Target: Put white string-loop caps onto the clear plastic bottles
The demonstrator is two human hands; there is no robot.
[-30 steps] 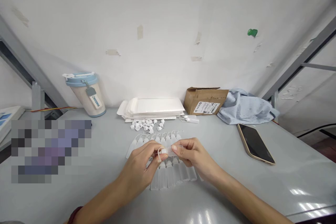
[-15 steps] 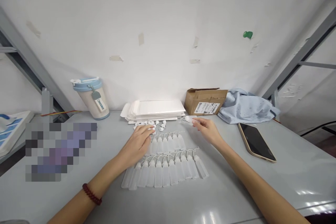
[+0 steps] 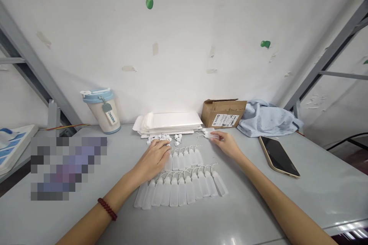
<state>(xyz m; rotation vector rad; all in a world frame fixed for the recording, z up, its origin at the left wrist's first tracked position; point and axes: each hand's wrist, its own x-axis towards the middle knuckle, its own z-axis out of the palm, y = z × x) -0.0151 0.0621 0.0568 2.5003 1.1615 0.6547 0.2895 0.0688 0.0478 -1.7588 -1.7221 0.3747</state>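
Note:
Small translucent plastic bottles with thin white curved strips at their tops lie in two rows, a front row (image 3: 174,192) and a shorter back row (image 3: 186,159). My left hand (image 3: 152,159) bends over the left end of the back row, beside a cluster of small white caps (image 3: 161,137). Its fingers are drawn together, and whatever is under the fingertips is hidden. My right hand (image 3: 227,144) pinches a similar translucent bottle (image 3: 212,136) between thumb and fingers. Another such bottle (image 3: 208,130) lies just behind it, in front of the cardboard box (image 3: 224,113).
A stack of white flat packets (image 3: 172,120) lies by the wall. On the left stands a tumbler (image 3: 102,111) with a blue lid, near a blurred-out patch. To the right are a light blue cloth (image 3: 267,120) and a phone (image 3: 279,157).
My right hand has shifted slightly down, and a second bottle now shows behind the one it pinches. My left fingers have curled more and drawn back a little. The camera view has tilted slightly.

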